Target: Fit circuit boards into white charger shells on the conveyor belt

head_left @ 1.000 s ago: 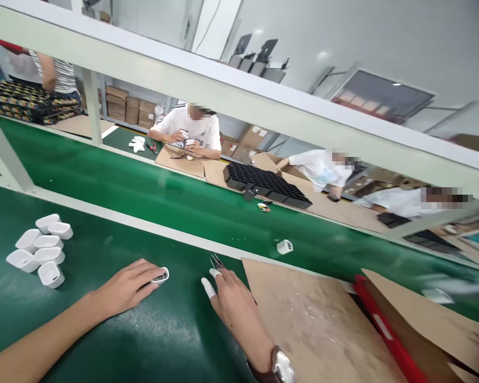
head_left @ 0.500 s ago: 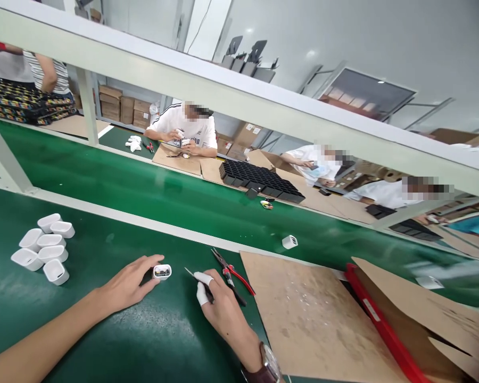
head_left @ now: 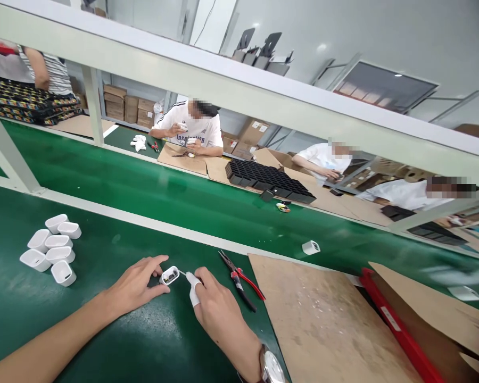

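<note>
My left hand holds a small white plastic housing between thumb and fingers, its opening towards me and small electronic parts showing inside. My right hand, with white finger cots on thumb and finger, grips a thin pointed metal tool. The tool's tip reaches the right rim of the housing; most of its body is hidden by the fingers. Several white housings stand grouped on the green table to the left. Long-nose pliers with red and black handles lie just right of my right hand.
A cardboard sheet covers the table at right, beside a red-edged box. Across a pale rail runs a green belt carrying another white housing. Co-workers sit opposite, near a black tray. A frame beam crosses above.
My right hand has moved left, bringing the tool's tip from apart to the housing's rim. The housing is tilted a little differently in my left hand. The view has shifted slightly.
</note>
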Available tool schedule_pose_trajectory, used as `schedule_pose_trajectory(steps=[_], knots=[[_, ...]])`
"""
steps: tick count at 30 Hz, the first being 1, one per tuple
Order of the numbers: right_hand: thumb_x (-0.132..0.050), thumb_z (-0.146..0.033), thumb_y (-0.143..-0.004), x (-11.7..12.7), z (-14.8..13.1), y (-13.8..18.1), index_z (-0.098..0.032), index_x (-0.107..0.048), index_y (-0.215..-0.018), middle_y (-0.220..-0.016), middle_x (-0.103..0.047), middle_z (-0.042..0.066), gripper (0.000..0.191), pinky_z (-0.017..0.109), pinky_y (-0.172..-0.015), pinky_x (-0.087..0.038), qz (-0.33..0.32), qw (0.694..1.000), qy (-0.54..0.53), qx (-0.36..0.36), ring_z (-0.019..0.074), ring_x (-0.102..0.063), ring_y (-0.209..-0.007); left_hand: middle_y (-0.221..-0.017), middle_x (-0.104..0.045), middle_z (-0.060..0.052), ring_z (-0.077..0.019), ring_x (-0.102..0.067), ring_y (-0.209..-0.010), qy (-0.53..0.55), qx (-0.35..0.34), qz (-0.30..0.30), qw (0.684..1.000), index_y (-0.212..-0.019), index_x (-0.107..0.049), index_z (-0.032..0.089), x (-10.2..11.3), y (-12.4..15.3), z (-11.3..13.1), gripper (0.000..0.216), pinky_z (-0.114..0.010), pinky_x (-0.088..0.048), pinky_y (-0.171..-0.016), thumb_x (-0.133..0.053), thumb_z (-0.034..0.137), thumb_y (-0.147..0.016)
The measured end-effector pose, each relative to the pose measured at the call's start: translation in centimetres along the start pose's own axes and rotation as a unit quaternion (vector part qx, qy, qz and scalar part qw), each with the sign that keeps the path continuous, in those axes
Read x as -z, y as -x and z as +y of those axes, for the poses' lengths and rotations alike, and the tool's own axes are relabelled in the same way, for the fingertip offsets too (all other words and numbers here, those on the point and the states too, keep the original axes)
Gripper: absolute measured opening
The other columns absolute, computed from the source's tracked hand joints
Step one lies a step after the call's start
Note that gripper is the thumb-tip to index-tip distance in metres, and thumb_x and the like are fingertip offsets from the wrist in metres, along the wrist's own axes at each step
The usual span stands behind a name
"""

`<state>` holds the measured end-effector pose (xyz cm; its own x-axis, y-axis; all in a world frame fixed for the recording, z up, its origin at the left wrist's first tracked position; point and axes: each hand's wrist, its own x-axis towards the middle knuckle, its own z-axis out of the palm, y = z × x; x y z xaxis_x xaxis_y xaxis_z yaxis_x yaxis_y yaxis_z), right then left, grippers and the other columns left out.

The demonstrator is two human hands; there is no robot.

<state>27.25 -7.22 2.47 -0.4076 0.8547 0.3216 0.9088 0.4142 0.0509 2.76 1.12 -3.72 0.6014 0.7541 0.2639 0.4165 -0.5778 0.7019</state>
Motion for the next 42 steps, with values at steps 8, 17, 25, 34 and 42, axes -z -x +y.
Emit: schedule_pose_trajectory(steps=[8, 17, 25, 34, 42], knots=[[-0.055, -0.005, -0.093, -0.2, -0.5, -0.3, -0.021, -0.061, -0.094, -0.101, -0.060, 0.010, 0.017, 0.028, -0.055, -0.051, 0.005, 1.000, 0.008, -0.001, 0.0213, -0.062, -0.083, -0.097, -0.072, -0.002, -0.0224, -0.066, -0.087, -0.070, -0.093, -0.007, 0.993, -0.133, -0.061, 0.025, 0.2, -0.7, 1.1, 0.039, -0.038, -0.050, -0.081, -0.074, 0.036, -0.098], [-0.051, 0.004, -0.080, -0.4, -0.3, -0.1, -0.021, -0.057, -0.084, -0.097, -0.061, 0.010, 0.027, 0.028, -0.051, -0.049, 0.021, 0.998, 0.050, 0.009, 0.0198, -0.059, -0.074, -0.089, -0.070, -0.002, -0.0199, -0.063, -0.080, -0.069, -0.106, 0.022, 0.992, -0.117, -0.066, 0.021, -0.1, -0.9, 1.3, 0.016, -0.036, -0.044, -0.075, -0.060, 0.028, -0.104], [-0.053, 0.007, -0.076, -0.1, -0.8, 0.0, -0.022, -0.055, -0.082, -0.093, -0.059, 0.009, 0.029, 0.029, -0.050, -0.048, 0.021, 0.998, 0.064, 0.002, 0.0223, -0.060, -0.075, -0.083, -0.065, -0.001, -0.0182, -0.059, -0.074, -0.090, -0.107, 0.034, 0.990, -0.100, -0.064, 0.019, -0.3, -0.8, 1.5, 0.012, -0.035, -0.043, -0.071, -0.059, 0.030, -0.103], [-0.052, 0.006, -0.075, -0.5, -0.8, -0.3, -0.022, -0.055, -0.083, -0.095, -0.059, 0.009, 0.029, 0.029, -0.049, -0.044, 0.034, 0.999, 0.041, -0.007, 0.0211, -0.060, -0.073, -0.078, -0.063, 0.001, -0.0167, -0.057, -0.068, -0.098, -0.124, 0.057, 0.986, -0.093, -0.058, 0.020, -0.7, -1.0, 1.6, 0.008, -0.033, -0.042, -0.067, -0.059, 0.025, -0.099], [-0.053, 0.002, -0.084, -0.4, 1.2, -1.1, -0.019, -0.060, -0.086, -0.100, -0.063, 0.008, 0.023, 0.030, -0.060, -0.050, 0.028, 0.998, -0.047, 0.032, 0.0193, -0.062, -0.078, -0.077, -0.061, 0.002, -0.0162, -0.056, -0.068, -0.098, -0.118, 0.054, 0.987, -0.090, -0.054, 0.021, -0.6, -1.1, 1.6, 0.011, -0.033, -0.040, -0.068, -0.061, 0.023, -0.098]])
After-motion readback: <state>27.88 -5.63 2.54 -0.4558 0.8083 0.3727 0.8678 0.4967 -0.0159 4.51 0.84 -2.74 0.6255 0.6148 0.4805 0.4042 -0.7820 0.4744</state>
